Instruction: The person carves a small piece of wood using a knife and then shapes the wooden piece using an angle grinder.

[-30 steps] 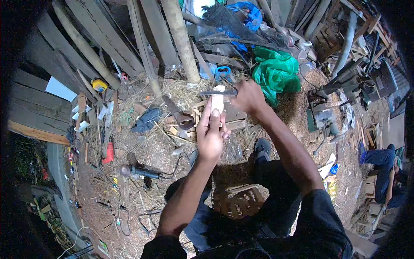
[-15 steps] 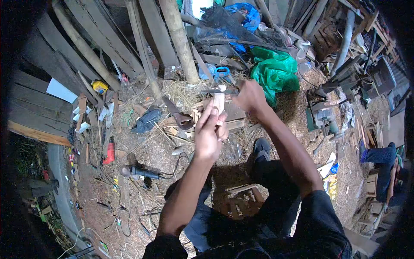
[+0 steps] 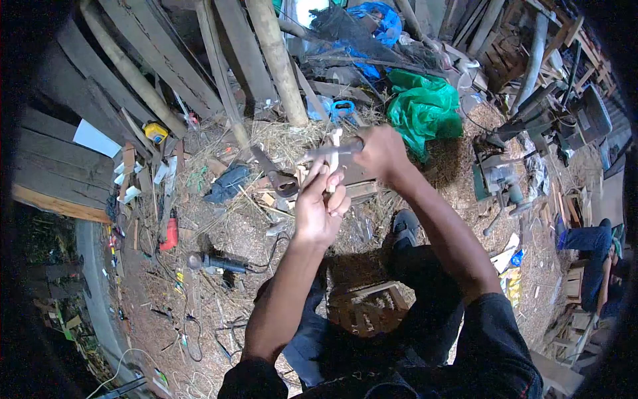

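My left hand (image 3: pixel 320 211) is closed around the lower part of a small, pale carved piece of wood (image 3: pixel 335 141), which stands roughly upright with its top above my fingers. From the right, my right hand (image 3: pixel 382 153) grips the handle of a knife (image 3: pixel 351 146). Its blade, blurred by motion, lies across the wood just above my left fingers. I cannot tell whether the edge touches the wood at this instant. Beneath both hands, on the ground, is a block of wood (image 3: pixel 359 189), partly hidden by them.
An angle grinder (image 3: pixel 222 264) and a red drill (image 3: pixel 169 233) lie to the left. A green plastic sheet (image 3: pixel 422 110) is beyond my right hand, and a bench machine (image 3: pixel 502 179) stands on the right. Boards lean at the back left. Another person (image 3: pixel 591 249) sits far right.
The knife has moved down along the wood, from near its top toward my left fingers. The wood piece has turned slightly in my left hand, and my right hand has shifted a little.
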A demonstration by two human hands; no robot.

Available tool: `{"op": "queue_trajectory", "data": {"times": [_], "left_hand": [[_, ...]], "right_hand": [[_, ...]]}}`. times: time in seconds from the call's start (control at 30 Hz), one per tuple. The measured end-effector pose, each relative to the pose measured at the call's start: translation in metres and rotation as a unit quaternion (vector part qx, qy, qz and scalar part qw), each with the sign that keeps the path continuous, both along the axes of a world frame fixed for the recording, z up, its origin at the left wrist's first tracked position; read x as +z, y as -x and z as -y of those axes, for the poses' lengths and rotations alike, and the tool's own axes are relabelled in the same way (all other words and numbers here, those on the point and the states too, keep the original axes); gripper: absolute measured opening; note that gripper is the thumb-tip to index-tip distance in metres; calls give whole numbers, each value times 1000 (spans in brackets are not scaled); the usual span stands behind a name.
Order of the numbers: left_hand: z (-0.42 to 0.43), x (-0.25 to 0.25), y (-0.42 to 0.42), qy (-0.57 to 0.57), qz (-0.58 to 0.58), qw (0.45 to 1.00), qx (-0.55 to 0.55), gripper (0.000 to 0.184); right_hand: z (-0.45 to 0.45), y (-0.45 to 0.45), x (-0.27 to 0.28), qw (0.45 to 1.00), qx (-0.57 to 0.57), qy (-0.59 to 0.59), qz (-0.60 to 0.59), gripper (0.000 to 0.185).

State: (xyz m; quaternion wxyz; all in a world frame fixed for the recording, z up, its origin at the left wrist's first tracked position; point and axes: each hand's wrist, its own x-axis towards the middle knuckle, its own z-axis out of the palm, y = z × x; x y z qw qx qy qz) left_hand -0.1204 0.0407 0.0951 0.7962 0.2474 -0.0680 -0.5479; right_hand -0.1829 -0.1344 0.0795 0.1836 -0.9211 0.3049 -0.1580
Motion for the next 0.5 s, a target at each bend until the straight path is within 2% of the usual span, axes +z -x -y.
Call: {"op": "queue_trajectory", "data": {"times": [0.13,0.23,0.33,0.37,0.47,0.5], "left_hand": [[5,0,6,42,-11,999,-23,33],[9,-5,1,33,-21,999,-12,31],[12,-11,-4,6,-33,999,8,28],[13,-12,-6,15,-25,1000,5,28],[11,-9,-10,23,24,999,-8,32],[8,-11,-9,-1,31,1000,2,38]], "right_hand": [[12,4,-9,998,-43,5,-36,34],[4,6,0,999,-3,10,-51,32],[-18,1,6,999,37,-35,-18,30],[-26,3,10,997,70,-2,7,28],[-22,-1,-2,997,70,-4,-25,28],[-19,-2,-6,999,52,9,0,28]]}}
